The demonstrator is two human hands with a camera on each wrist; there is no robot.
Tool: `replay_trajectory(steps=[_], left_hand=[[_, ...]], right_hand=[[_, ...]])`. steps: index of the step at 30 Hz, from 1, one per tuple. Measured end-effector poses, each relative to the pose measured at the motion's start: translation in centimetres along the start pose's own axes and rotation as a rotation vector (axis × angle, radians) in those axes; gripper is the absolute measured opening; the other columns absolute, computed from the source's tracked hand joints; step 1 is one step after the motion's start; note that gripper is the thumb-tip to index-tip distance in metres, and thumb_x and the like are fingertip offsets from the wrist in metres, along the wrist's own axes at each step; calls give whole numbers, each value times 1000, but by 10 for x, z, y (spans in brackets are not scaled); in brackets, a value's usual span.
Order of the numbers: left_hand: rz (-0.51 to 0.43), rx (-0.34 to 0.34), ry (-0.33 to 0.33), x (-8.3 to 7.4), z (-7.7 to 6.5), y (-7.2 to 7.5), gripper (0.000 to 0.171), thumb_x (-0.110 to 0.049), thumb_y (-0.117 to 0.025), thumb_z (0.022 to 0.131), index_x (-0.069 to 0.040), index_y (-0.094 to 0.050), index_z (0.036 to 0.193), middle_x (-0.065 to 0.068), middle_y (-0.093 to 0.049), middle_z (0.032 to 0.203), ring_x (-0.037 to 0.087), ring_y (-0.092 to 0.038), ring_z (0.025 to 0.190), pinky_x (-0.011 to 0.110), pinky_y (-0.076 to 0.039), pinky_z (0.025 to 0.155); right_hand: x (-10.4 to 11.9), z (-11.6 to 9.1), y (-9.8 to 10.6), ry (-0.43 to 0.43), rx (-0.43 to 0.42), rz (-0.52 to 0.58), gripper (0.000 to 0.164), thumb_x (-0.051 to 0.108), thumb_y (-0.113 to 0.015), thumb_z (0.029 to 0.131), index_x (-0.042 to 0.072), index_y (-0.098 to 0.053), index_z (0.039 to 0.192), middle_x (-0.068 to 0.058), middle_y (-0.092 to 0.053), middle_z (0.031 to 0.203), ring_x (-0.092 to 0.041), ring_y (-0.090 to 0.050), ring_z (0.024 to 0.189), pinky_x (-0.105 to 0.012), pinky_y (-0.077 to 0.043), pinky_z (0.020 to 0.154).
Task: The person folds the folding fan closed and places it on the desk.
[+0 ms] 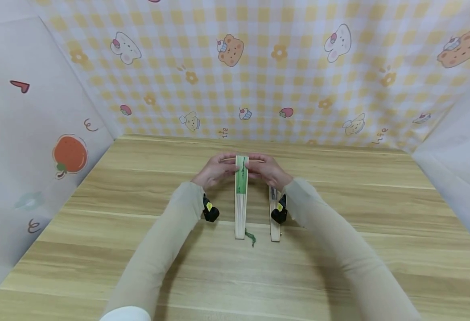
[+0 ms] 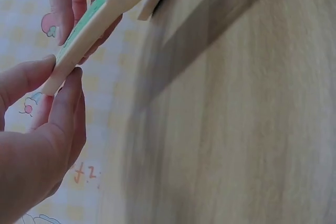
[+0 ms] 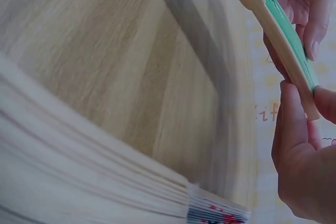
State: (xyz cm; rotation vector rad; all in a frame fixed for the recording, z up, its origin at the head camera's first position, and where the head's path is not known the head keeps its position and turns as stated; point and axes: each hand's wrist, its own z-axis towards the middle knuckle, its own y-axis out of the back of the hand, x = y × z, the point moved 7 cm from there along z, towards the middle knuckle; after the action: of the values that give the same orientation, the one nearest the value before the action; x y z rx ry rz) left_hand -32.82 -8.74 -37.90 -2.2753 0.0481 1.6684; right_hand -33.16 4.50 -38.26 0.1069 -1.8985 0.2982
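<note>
A folded hand fan with green leaf and pale wooden ribs points away from me, its far end raised off the table. My left hand pinches the left side of that end, thumb above and fingers beneath. Opposite it, my right hand pinches the right side in the same way, as the right wrist view also shows. From the fan's near end a green tassel trails to the right. A second folded fan with a dark patterned leaf lies under my right wrist, partly hidden by it.
The wooden table carries both fans. A yellow checked cloth with cartoon prints hangs behind it, and a white printed sheet stands along the left side. Black wrist cameras sit under both wrists.
</note>
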Motion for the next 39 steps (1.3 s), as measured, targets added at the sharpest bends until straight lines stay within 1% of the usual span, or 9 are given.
replay_trajectory(steps=[4, 6, 10, 13, 18, 23, 27, 32, 39], left_hand=[[17, 1, -12, 3, 4, 0, 49, 15, -50, 81, 1, -41, 127, 18, -46, 125, 27, -50, 107, 32, -44, 90], [29, -12, -10, 4, 5, 0, 49, 15, -49, 81, 0, -41, 127, 18, -46, 125, 28, -48, 109, 31, -44, 90], [75, -50, 4, 7, 6, 0, 49, 14, -50, 81, -1, -41, 127, 17, -46, 125, 28, -48, 110, 30, -45, 88], [112, -79, 19, 9, 7, 2, 50, 12, -52, 81, -1, -41, 128, 15, -47, 126, 26, -50, 109, 29, -46, 87], [167, -104, 39, 12, 8, 4, 52, 9, -57, 80, -2, -41, 128, 13, -46, 127, 23, -50, 108, 27, -45, 87], [200, -108, 49, 15, 8, 4, 53, 7, -58, 80, -2, -41, 129, 13, -46, 128, 22, -48, 111, 26, -43, 89], [211, -110, 50, 16, 7, 3, 52, 8, -57, 80, 0, -40, 129, 14, -45, 128, 23, -47, 113, 27, -42, 91], [258, -119, 73, 19, 5, 4, 48, 5, -57, 82, -1, -42, 127, 12, -45, 128, 21, -46, 113, 28, -41, 92], [268, -113, 93, 20, 4, 7, 48, 1, -56, 84, -2, -40, 130, 12, -42, 131, 21, -43, 116, 29, -38, 95]], right_hand=[[-2, 3, 0, 12, -5, -29, 47, -5, -53, 85, -2, -39, 129, -22, -48, 121, -18, -59, 83, -33, -46, 87], [-3, 4, 0, 13, -9, -46, 47, -6, -52, 85, -2, -38, 130, -22, -48, 121, -21, -58, 88, -34, -46, 87], [-4, 6, -1, 0, -18, -61, 47, -8, -50, 85, -1, -38, 130, -21, -47, 122, -27, -54, 101, -32, -46, 87], [-6, 8, -1, -17, -28, -59, 48, -10, -49, 85, 0, -38, 130, -19, -47, 123, -29, -51, 106, -32, -47, 86], [-9, 10, 1, -52, -49, -83, 49, -9, -51, 84, 0, -38, 130, -17, -46, 124, -29, -51, 106, -31, -47, 85], [-12, 11, 1, -81, -54, -63, 47, -9, -51, 84, -1, -38, 129, -17, -45, 123, -28, -49, 108, -30, -46, 87], [-13, 10, 0, -82, -34, -59, 49, -8, -50, 85, -2, -34, 131, -18, -41, 127, -27, -46, 112, -30, -45, 89], [-14, 10, -1, -82, -11, -59, 52, -7, -48, 87, -1, -29, 135, -17, -36, 132, -26, -43, 116, -31, -43, 91], [-13, 8, -2, -77, -3, -85, 52, -4, -48, 88, 0, -28, 136, -16, -31, 136, -25, -39, 119, -32, -41, 93]])
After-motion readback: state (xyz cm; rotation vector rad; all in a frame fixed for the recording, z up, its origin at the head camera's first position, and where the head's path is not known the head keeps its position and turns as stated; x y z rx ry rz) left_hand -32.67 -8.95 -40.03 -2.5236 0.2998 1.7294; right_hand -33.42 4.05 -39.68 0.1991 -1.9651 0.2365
